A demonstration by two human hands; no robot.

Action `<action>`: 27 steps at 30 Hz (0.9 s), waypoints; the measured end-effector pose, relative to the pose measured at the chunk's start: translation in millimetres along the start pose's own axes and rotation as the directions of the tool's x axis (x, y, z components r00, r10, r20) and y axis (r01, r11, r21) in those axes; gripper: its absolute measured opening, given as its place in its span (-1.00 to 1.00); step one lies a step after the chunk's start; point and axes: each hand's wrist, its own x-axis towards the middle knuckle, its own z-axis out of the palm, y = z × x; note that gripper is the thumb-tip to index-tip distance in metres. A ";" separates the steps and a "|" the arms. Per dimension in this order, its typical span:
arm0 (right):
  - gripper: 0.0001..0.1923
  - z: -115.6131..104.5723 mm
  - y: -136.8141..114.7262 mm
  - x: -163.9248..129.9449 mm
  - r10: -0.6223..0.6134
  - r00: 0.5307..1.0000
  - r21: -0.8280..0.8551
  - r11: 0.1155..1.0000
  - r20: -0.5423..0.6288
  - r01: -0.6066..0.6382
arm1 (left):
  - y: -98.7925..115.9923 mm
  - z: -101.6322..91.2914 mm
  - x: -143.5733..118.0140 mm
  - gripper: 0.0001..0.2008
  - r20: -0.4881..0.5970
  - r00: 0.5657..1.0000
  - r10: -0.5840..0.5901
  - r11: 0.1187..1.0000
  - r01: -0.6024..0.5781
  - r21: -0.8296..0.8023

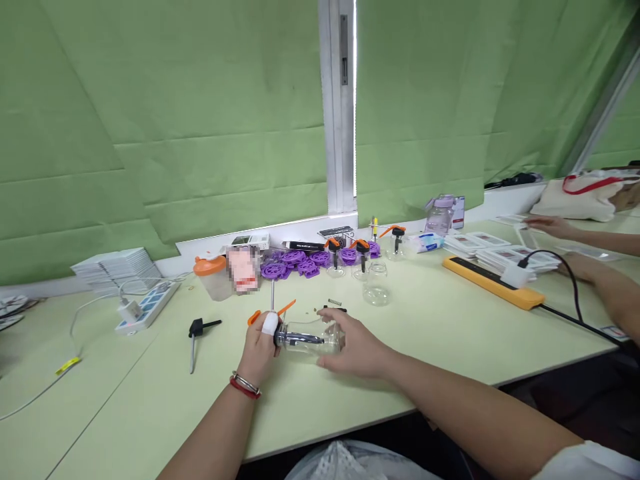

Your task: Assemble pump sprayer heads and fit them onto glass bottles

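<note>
My left hand (257, 347), its thumb wrapped in white, is closed on a black grinder top; an orange handle and a metal rod show beside the fingers. The top's dark shaft (304, 339) reaches sideways into a clear glass jar (330, 331). Around the jar's other end curls my right hand (357, 347), thumb and fingers on opposite sides. The jar lies level above the table, its mouth against the black top. Just beyond the right fingers is a small spring (335, 303). A black piece with a metal rod (199, 327) rests to the left.
Finished-looking jars with orange handles (362, 257) stand behind, near an open glass jar (376, 287) and purple plastic parts (295, 261). An orange-lidded cup (213, 277) is back left. On the right are a yellow power strip (493, 283), stacked cards and another person's hands (550, 227).
</note>
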 end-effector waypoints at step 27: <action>-0.05 -133.5 140.9 -13.3 0.463 0.595 -0.177 0.672 -0.657 -0.719 | -18.1 -4.5 9.2 -0.61 -0.086 0.996 -0.029 0.930 0.059 0.364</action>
